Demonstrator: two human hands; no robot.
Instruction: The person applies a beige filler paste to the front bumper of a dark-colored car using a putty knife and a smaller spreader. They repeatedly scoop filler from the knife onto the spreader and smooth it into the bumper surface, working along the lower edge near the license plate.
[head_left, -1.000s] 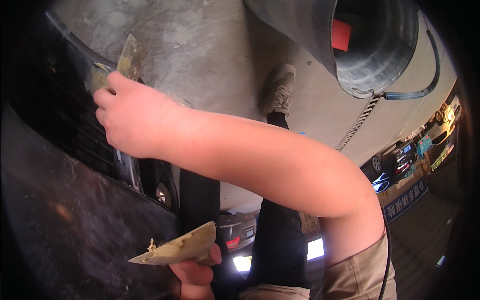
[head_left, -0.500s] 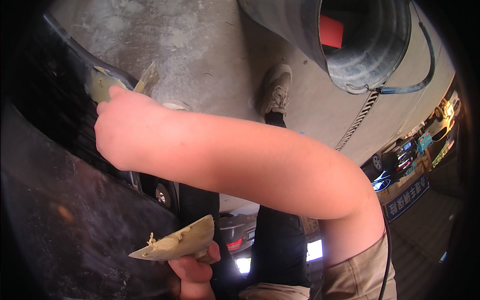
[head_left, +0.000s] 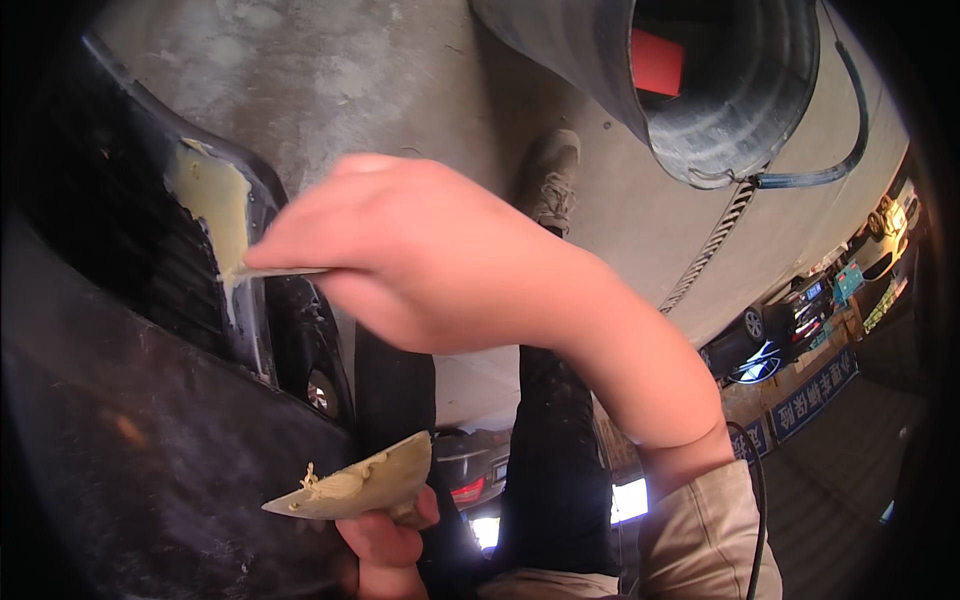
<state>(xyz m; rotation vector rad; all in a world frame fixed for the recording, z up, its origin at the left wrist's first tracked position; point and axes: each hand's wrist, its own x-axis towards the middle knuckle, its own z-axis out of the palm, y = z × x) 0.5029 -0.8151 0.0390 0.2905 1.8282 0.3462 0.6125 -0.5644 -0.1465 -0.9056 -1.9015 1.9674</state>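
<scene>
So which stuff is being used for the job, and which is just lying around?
Being used:
right hand with thin spreader blade
yellowish filler patch on black car panel
left hand holding filler-loaded scraper

Just lying around:
metal bucket
blue hose
parked cars

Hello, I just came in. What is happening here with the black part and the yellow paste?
A person is spreading pale yellow filler on a black car panel. The right hand presses a thin spreader blade against the panel's edge, at the lower end of the filler patch. The left hand holds a second spreader lower down, with a small amount of filler on it. A metal bucket stands on the concrete floor beyond.
</scene>
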